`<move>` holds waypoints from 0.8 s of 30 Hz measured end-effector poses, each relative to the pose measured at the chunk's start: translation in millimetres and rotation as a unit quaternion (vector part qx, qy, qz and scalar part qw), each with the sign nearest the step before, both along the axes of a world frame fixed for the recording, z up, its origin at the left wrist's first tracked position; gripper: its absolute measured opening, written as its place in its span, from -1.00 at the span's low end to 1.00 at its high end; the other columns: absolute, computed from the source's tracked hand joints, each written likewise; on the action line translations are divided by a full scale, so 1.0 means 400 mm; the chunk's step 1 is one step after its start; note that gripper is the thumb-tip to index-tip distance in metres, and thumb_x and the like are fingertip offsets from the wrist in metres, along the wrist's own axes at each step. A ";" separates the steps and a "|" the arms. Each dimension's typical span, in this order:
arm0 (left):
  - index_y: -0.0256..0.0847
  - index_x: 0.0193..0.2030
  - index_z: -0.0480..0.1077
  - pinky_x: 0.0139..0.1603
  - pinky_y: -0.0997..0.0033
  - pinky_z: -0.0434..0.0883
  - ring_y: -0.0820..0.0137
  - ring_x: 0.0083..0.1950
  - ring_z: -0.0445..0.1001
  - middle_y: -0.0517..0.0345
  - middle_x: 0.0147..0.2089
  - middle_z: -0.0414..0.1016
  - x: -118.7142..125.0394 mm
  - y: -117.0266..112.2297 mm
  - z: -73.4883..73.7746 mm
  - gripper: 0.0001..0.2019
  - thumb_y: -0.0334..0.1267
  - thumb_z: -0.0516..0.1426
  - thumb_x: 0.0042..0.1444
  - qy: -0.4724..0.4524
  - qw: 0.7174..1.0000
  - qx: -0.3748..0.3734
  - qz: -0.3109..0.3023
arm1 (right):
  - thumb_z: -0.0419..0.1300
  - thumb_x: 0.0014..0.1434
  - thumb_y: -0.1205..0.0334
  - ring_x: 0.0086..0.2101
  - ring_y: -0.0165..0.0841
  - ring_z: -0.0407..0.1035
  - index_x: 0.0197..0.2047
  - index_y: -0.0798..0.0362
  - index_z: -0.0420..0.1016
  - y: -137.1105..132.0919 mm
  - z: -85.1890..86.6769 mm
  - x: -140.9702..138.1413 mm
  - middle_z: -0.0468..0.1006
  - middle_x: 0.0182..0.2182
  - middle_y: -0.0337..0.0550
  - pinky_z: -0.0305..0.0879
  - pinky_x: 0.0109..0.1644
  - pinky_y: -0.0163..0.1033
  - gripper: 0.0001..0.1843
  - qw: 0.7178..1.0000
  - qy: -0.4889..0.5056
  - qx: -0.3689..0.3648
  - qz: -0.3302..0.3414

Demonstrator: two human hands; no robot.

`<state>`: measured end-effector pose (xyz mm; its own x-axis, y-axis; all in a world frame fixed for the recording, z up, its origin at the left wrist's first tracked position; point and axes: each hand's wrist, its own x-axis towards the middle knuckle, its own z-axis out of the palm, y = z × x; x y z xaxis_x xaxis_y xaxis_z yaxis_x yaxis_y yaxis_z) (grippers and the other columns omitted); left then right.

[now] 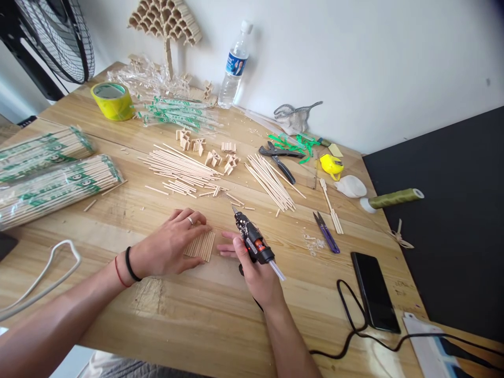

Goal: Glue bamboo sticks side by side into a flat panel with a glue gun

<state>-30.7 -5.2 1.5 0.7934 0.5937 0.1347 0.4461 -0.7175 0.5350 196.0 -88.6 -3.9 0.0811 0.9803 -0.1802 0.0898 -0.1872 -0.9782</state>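
My right hand (262,281) is wrapped round the handle of a black hot glue gun (254,239), its nozzle pointing away from me and a clear glue stick poking out of its back end. Left of it, my left hand (169,244) arches over a small flat panel of short wooden sticks (202,248) laid side by side on the table. Thumb and fingers grip the panel's near and far edges, and the palm hides its left part. Beyond the hands lie a pile of long wooden sticks (177,165) and a second bundle of sticks (271,184).
Wrapped stick packs (59,184) lie left, near yellow tape (114,102). Small stick pieces (199,146), a bottle (234,73) and a stick-built tree (167,31) stand farther back. Pliers (281,157), purple snips (326,233), a phone (376,291) and a black cable (350,336) are right.
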 end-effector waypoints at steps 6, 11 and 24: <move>-0.19 0.20 0.42 0.21 -0.02 0.32 0.06 0.13 0.39 -0.10 0.14 0.45 0.006 -0.004 0.007 -0.55 -0.17 0.30 0.20 0.007 1.000 -0.008 0.002 | 0.23 0.37 -0.13 -0.12 -0.03 0.68 0.05 0.00 0.48 -0.006 -0.005 -0.003 0.68 0.05 0.08 0.67 -0.01 0.07 -0.60 0.999 0.019 -0.028 0.012; -0.19 0.14 0.44 0.16 -0.01 0.32 0.07 0.10 0.38 -0.08 0.12 0.43 0.016 -0.011 0.011 -0.59 -0.20 0.29 0.16 0.031 0.999 -0.009 0.018 | 0.24 0.38 -0.09 -0.07 -0.05 0.67 0.07 -0.03 0.45 -0.006 0.004 -0.007 0.67 0.09 0.02 0.66 0.04 0.03 -0.64 0.998 0.038 -0.039 0.027; -0.17 0.15 0.44 0.17 0.00 0.32 0.07 0.11 0.38 -0.06 0.13 0.44 0.014 -0.013 0.009 -0.56 -0.12 0.33 0.16 0.041 0.999 0.000 0.024 | 0.25 0.37 -0.08 -0.04 -0.07 0.67 0.07 -0.03 0.46 -0.003 0.011 -0.004 0.66 0.10 -0.02 0.63 0.10 0.01 -0.65 0.997 0.048 -0.041 0.039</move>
